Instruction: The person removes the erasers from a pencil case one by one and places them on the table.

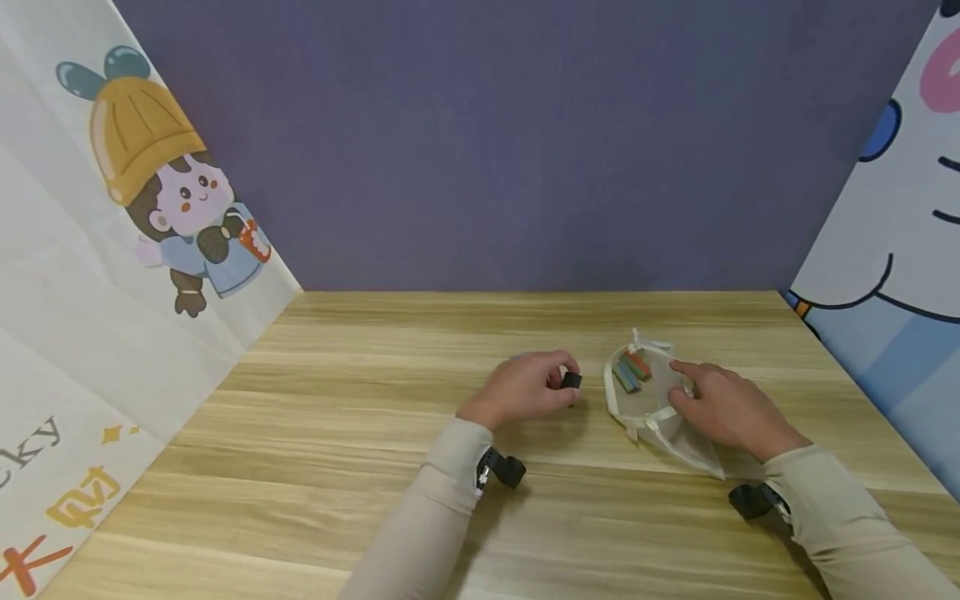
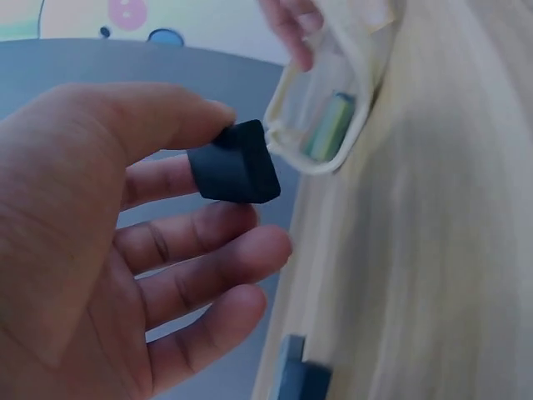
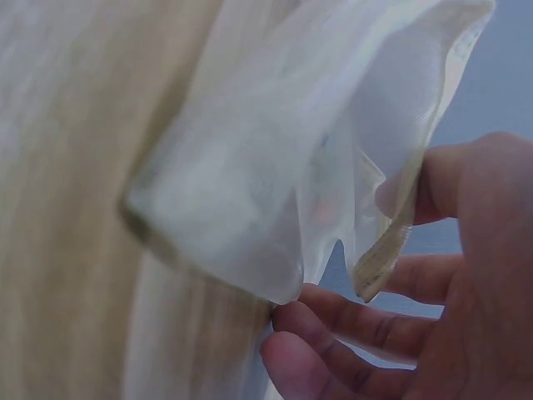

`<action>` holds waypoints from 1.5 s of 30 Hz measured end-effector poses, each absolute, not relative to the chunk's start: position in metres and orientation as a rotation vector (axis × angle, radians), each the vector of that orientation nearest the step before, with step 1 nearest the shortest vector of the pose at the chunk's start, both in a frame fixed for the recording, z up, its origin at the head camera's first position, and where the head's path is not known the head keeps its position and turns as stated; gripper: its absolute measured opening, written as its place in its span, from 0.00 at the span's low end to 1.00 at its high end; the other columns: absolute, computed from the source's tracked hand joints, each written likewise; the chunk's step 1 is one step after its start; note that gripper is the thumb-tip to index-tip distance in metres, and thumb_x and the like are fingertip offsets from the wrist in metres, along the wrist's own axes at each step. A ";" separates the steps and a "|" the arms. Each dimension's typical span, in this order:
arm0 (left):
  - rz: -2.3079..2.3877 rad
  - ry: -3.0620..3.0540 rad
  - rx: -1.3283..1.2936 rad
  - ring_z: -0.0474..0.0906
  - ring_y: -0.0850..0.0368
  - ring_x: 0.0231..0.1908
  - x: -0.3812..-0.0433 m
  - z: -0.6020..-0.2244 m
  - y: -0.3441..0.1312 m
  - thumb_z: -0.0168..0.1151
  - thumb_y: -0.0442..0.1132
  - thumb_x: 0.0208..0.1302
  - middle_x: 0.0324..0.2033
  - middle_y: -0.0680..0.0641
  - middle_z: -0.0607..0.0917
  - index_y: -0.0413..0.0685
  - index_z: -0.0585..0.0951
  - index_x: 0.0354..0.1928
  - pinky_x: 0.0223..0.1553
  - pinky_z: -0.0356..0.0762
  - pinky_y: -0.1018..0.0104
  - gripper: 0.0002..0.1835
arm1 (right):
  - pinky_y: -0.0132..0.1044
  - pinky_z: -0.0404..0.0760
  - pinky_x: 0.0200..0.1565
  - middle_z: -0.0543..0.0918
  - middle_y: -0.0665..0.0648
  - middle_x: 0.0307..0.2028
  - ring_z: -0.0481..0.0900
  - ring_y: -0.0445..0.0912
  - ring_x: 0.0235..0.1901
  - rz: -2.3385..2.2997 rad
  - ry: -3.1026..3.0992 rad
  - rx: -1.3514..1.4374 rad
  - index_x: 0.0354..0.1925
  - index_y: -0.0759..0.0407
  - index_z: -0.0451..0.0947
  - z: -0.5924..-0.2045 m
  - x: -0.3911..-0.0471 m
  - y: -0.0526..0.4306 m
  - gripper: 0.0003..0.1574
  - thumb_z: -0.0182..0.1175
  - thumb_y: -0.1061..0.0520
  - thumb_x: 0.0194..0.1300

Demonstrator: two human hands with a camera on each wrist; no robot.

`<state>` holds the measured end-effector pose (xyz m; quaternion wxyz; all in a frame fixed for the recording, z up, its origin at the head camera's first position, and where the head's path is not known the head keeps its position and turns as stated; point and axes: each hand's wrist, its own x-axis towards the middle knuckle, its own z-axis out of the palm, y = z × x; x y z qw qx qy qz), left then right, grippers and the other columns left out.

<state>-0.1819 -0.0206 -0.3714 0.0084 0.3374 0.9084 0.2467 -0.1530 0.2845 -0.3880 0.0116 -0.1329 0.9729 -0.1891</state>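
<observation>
My left hand (image 1: 528, 387) pinches a small black block (image 2: 237, 162) between thumb and index finger, with the other fingers loosely bent below it. To its right, apart from the block, a translucent whitish pouch (image 3: 225, 192) with a pale rim lies mouth-open on the table. My right hand (image 1: 731, 408) grips the pouch's edge between thumb and fingers. Inside the pouch lie a blue-and-green block (image 1: 625, 375) and a red-and-green block (image 1: 637, 364). A dark blue block (image 2: 304, 375) sits on the table beyond the left hand, mostly hidden from the head view.
The wood-grain table (image 1: 337, 400) ends at a plain purple-grey panel (image 1: 487, 150) at the back. A printed cartoon sheet (image 1: 67, 250) stands on the left and another cartoon panel (image 1: 907, 275) on the right. Each wrist wears a black camera band.
</observation>
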 end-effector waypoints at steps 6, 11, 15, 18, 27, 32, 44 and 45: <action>0.817 2.768 1.034 0.75 0.65 0.26 -0.187 -0.369 -0.031 0.68 0.49 0.66 0.29 0.60 0.81 0.58 0.82 0.54 0.32 0.73 0.68 0.16 | 0.52 0.75 0.37 0.80 0.71 0.53 0.79 0.50 0.34 -0.592 3.038 -0.422 0.70 0.69 0.67 -0.388 -0.152 0.286 0.35 0.49 0.47 0.75; 0.823 2.711 0.973 0.74 0.63 0.25 -0.187 -0.367 -0.037 0.68 0.47 0.66 0.28 0.57 0.82 0.56 0.83 0.56 0.32 0.73 0.67 0.17 | 0.54 0.77 0.39 0.78 0.73 0.55 0.81 0.52 0.38 -0.593 3.042 -0.427 0.69 0.69 0.67 -0.389 -0.152 0.287 0.35 0.49 0.47 0.75; 0.814 2.695 0.923 0.73 0.63 0.24 -0.188 -0.365 -0.044 0.69 0.45 0.66 0.28 0.55 0.82 0.56 0.83 0.57 0.30 0.72 0.67 0.18 | 0.53 0.76 0.39 0.79 0.71 0.53 0.80 0.50 0.36 -0.594 3.039 -0.426 0.70 0.68 0.67 -0.389 -0.152 0.287 0.35 0.49 0.46 0.75; 0.828 2.679 0.878 0.72 0.61 0.23 -0.189 -0.365 -0.051 0.68 0.45 0.66 0.29 0.54 0.81 0.56 0.82 0.58 0.29 0.71 0.65 0.19 | 0.55 0.76 0.40 0.79 0.72 0.54 0.80 0.53 0.38 -0.599 3.039 -0.433 0.70 0.68 0.67 -0.389 -0.153 0.285 0.36 0.49 0.47 0.75; 0.822 2.689 0.822 0.78 0.60 0.35 -0.193 -0.365 -0.066 0.69 0.45 0.65 0.35 0.55 0.82 0.52 0.80 0.60 0.40 0.76 0.62 0.22 | 0.46 0.71 0.32 0.82 0.63 0.44 0.73 0.45 0.28 -0.602 3.027 -0.443 0.70 0.69 0.66 -0.388 -0.153 0.286 0.35 0.48 0.48 0.75; 0.808 2.671 0.779 0.78 0.60 0.37 -0.194 -0.365 -0.071 0.69 0.45 0.66 0.37 0.55 0.81 0.54 0.79 0.61 0.41 0.76 0.62 0.22 | 0.46 0.71 0.33 0.82 0.64 0.46 0.74 0.45 0.29 -0.606 3.022 -0.441 0.70 0.69 0.66 -0.389 -0.153 0.286 0.35 0.49 0.47 0.75; 0.829 2.664 0.711 0.78 0.58 0.37 -0.195 -0.367 -0.074 0.73 0.45 0.62 0.38 0.53 0.81 0.53 0.75 0.50 0.41 0.77 0.61 0.19 | 0.47 0.72 0.35 0.82 0.62 0.45 0.74 0.45 0.30 -0.596 3.015 -0.436 0.70 0.69 0.66 -0.387 -0.154 0.286 0.35 0.49 0.49 0.74; 0.833 2.667 0.705 0.78 0.59 0.37 -0.196 -0.367 -0.075 0.73 0.45 0.61 0.38 0.53 0.81 0.53 0.75 0.48 0.41 0.77 0.61 0.18 | 0.47 0.72 0.35 0.82 0.63 0.45 0.74 0.45 0.30 -0.595 3.015 -0.435 0.70 0.69 0.66 -0.387 -0.154 0.286 0.35 0.49 0.49 0.74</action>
